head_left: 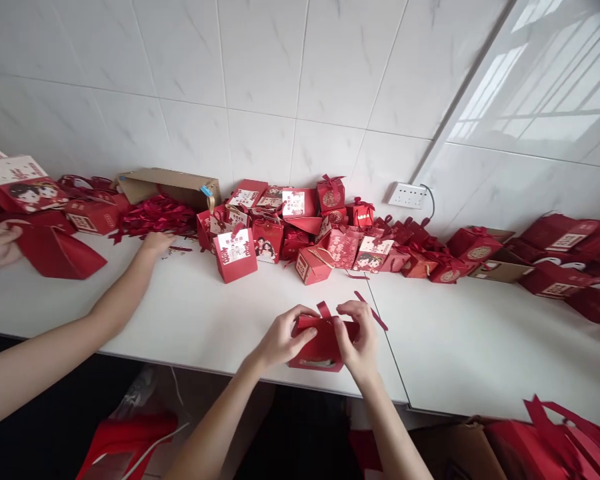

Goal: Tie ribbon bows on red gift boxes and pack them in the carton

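While a co-worker's hand rests beside heaped red ribbons, a person's left hand grasps a red gift box near the front edge of a white table. The right hand touches the box's top, its grip unclear.

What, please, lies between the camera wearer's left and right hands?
In the head view, a red gift box lies between the left hand and right hand.

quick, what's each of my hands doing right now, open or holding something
Left hand: closed, holding the red box.
Right hand: touching the box near its top; grip cannot be told.
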The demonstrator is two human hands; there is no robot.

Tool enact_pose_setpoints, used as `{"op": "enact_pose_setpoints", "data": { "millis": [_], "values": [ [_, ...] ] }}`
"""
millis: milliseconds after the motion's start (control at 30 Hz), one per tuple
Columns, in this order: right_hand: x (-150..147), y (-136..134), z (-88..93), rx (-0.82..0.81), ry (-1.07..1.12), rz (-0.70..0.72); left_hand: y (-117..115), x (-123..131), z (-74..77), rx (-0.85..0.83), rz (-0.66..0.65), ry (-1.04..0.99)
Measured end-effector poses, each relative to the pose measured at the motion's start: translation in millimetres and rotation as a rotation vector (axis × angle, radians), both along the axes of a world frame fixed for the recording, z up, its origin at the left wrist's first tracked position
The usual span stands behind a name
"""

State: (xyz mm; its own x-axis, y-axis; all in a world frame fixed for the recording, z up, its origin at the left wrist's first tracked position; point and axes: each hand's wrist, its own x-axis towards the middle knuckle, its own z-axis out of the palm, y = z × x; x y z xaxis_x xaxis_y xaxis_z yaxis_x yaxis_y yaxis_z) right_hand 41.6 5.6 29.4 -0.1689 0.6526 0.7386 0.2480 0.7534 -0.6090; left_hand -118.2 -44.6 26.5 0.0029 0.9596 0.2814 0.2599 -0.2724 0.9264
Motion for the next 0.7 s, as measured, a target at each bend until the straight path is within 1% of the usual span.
{"op": "enact_pose_setpoints", "data": {
  "millis": [33,67,133,200,300,367,433,533,600,700],
  "values": [
    [4.0,-0.6,-2.2,0.039,-0.021,-0.003,2.8,0.7,7.1,-0.005,-0.042,0.016],
    [6.6,-0.6,-3.4,0.066,-0.048,0.012,5.6,1.1,13.9,-0.004,-0.052,0.031],
    [8.8,0.8,-4.3,0.088,-0.096,0.066,11.3,3.2,24.7,0.011,-0.002,0.051],
    [8.8,2.7,-5.2,0.09,-0.112,0.116,16.5,8.3,30.0,0.029,0.05,0.073],
    [7.9,4.6,-10.0,0.101,-0.096,0.129,22.2,18.3,28.1,0.074,0.142,0.084],
    [7.2,5.0,-14.9,0.124,-0.086,0.101,24.3,23.1,23.3,0.136,0.216,0.088],
    [5.8,5.2,-19.5,0.151,-0.08,0.068,24.8,25.2,19.0,0.197,0.25,0.123],
    [2.0,6.1,-24.8,0.182,-0.064,0.024,22.6,24.6,16.4,0.23,0.233,0.191],
    [-1.0,7.3,-27.5,0.224,-0.041,-0.014,19.8,22.9,17.0,0.231,0.206,0.195],
    [-4.0,9.4,-31.4,0.307,-0.008,-0.056,15.4,19.7,18.9,0.259,0.126,0.184]
  ]
}}
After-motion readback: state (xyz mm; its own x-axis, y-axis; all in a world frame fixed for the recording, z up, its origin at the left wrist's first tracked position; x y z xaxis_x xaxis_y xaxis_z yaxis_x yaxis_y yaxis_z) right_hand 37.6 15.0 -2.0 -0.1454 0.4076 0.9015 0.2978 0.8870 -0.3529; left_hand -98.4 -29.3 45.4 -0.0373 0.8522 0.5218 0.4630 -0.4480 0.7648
